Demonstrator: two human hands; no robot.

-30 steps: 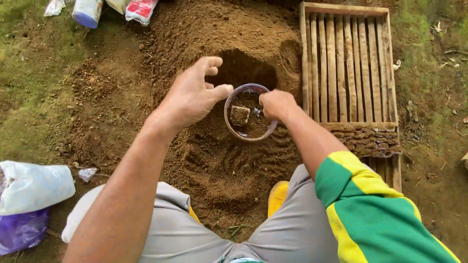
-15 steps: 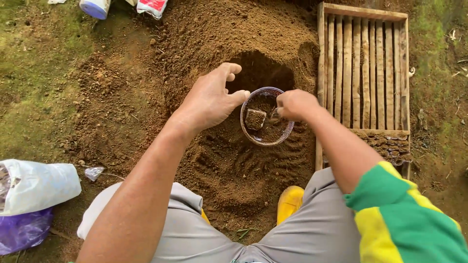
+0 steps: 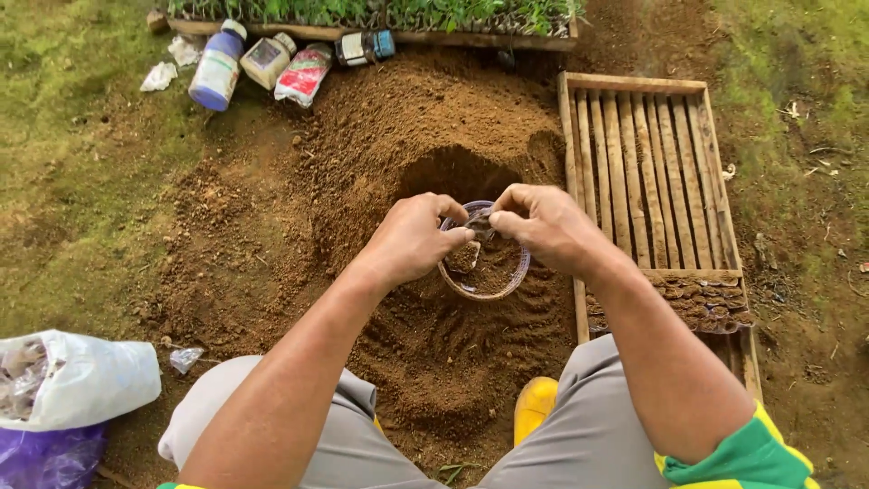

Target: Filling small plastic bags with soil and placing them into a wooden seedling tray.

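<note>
While I look down from the head camera, the far left holds a white plastic bag (image 3: 86, 378) on top of a purple bag (image 3: 41, 455), both lying on the ground beside my knee, within reach of the left arm. Up at the top left a blue-and-white bottle (image 3: 215, 71) and a red-and-white packet (image 3: 302, 74) lie tipped at the edge of the soil heap (image 3: 380, 136), below a tray of green seedlings (image 3: 380, 13). My left hand (image 3: 412, 240) is closed, thumb and fingers pinching the near-left rim of the clear plastic cup (image 3: 484, 263), which hangs low over the scooped hollow in the soil so spills would fall back into the pile. The cup is partly filled with dark soil. My right hand (image 3: 543, 226) is pinched shut on the cup's far rim, seemingly pulling it open; what else sits between those fingers I cannot tell. A slatted wooden crate (image 3: 647, 172) lies flat just right, its near end carrying dark clumps.
</note>
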